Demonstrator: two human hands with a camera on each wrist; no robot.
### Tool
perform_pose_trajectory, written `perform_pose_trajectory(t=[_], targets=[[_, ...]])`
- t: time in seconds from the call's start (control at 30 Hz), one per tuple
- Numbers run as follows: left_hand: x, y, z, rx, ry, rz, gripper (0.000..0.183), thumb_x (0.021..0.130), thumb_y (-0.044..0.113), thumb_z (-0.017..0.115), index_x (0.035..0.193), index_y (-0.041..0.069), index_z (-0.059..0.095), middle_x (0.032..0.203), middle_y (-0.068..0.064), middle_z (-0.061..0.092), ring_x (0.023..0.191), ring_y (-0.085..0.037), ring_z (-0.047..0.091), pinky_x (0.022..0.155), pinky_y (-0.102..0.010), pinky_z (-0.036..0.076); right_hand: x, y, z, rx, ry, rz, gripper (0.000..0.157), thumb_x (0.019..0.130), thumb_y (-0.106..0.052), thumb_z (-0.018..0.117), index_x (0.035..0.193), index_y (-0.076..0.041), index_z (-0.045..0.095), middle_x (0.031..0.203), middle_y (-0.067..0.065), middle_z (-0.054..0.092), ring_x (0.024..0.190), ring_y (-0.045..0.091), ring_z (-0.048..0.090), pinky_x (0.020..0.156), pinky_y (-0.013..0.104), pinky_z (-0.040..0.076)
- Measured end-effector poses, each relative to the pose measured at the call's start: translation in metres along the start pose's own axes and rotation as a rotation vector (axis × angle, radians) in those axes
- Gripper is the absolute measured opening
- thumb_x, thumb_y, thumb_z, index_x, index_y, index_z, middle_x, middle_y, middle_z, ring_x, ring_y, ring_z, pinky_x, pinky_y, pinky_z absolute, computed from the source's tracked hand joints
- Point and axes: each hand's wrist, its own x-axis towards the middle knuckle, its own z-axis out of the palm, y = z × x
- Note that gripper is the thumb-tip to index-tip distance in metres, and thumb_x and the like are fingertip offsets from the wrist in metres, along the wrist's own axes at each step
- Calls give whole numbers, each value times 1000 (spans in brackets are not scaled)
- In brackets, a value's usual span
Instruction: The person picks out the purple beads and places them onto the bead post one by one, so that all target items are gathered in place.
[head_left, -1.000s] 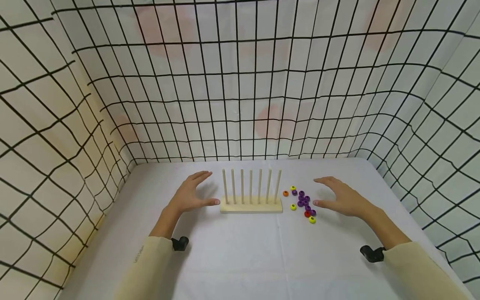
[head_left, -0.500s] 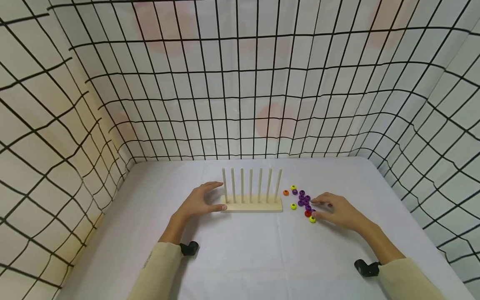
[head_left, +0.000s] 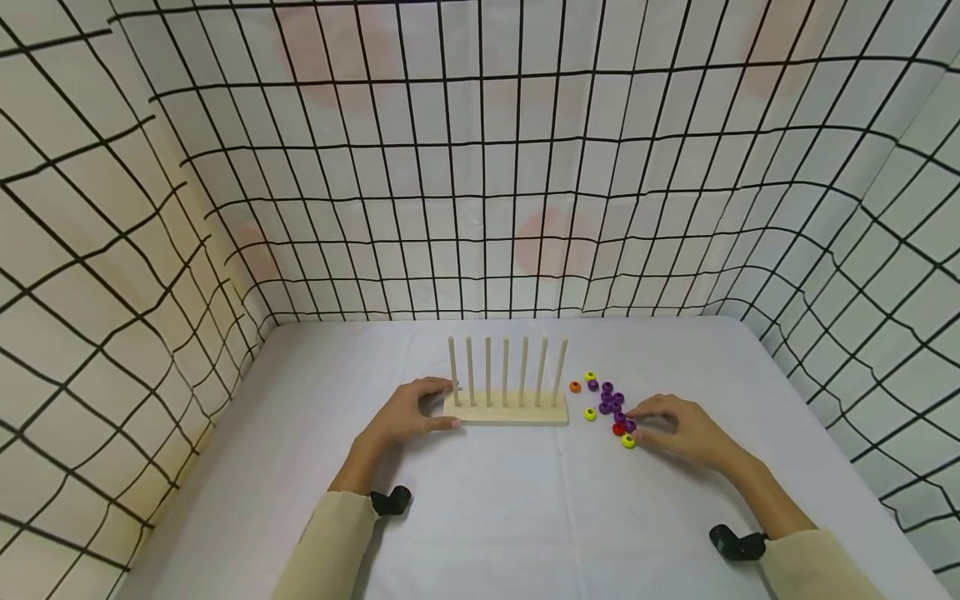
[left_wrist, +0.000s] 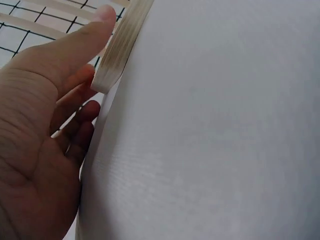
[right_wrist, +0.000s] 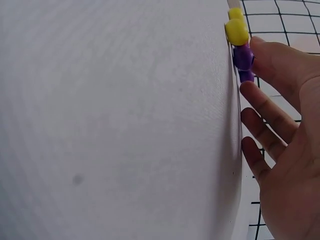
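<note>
A pale wooden peg stand (head_left: 506,414) with a row of upright bare pegs is on the white table. My left hand (head_left: 401,414) grips its left end, thumb along the front edge and fingers behind; in the left wrist view the thumb lies by the wooden base (left_wrist: 122,47). To the right lie loose beads: a purple bead (head_left: 607,398) among several, a red bead (head_left: 618,429), an orange bead (head_left: 575,387) and a yellow bead (head_left: 627,441). My right hand (head_left: 693,433) has thumb and index finger apart around a purple bead (right_wrist: 244,57) at the pile's near right side.
Black netting (head_left: 480,200) over white cloth encloses the table's back and both sides. A white cloth (head_left: 487,508) covers the tabletop. Small black devices are worn at the left wrist (head_left: 392,501) and right wrist (head_left: 738,543).
My left hand has moved right onto the stand's end. My right hand has come down and left to the beads, its thumb and index finger closer together. Stand and beads look unmoved.
</note>
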Motion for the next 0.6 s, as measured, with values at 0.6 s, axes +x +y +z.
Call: perform_pose_trajectory(t=[0.6], targets=[[0,-7,5,-11,44,-39,67,75,41,92,134,16,70,140,-4,66,137,-28,57,117,-48,43,1,10,5,28,-1,48,25,93,-34,78,114,-22,79,121,5,71,121,37,60,107,67,42]])
